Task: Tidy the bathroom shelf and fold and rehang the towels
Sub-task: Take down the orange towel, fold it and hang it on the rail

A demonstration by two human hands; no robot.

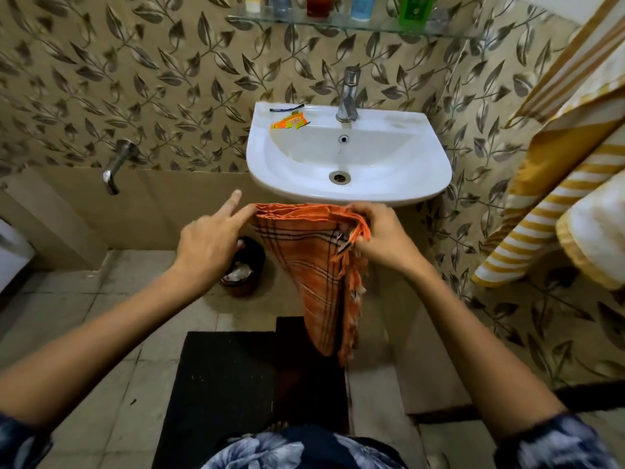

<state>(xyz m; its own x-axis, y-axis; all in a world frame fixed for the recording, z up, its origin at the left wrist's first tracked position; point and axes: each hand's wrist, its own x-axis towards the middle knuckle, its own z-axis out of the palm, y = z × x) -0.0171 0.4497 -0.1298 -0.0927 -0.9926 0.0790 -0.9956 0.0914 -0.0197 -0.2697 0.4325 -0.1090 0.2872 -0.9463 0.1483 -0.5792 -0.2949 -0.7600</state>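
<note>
An orange checked towel [321, 272] with fringed edges hangs folded in front of the white sink [399, 184], narrowing to a point below. My left hand [208, 240] pinches its upper left corner, with the index finger pointing out straight. My right hand [382, 236] grips the bunched upper right corner. High on the wall, the glass shelf [341, 25] carries several bottles, cut off by the top of the view. Yellow and white striped towels [558, 184] hang at the right.
An orange sachet [289, 122] and a black strip lie on the sink's left rim, beside the chrome tap [348, 96]. A small dark bin [245, 269] stands on the floor under my left hand. A wall spout [116, 169] juts out left. A black mat [236, 394] covers the floor.
</note>
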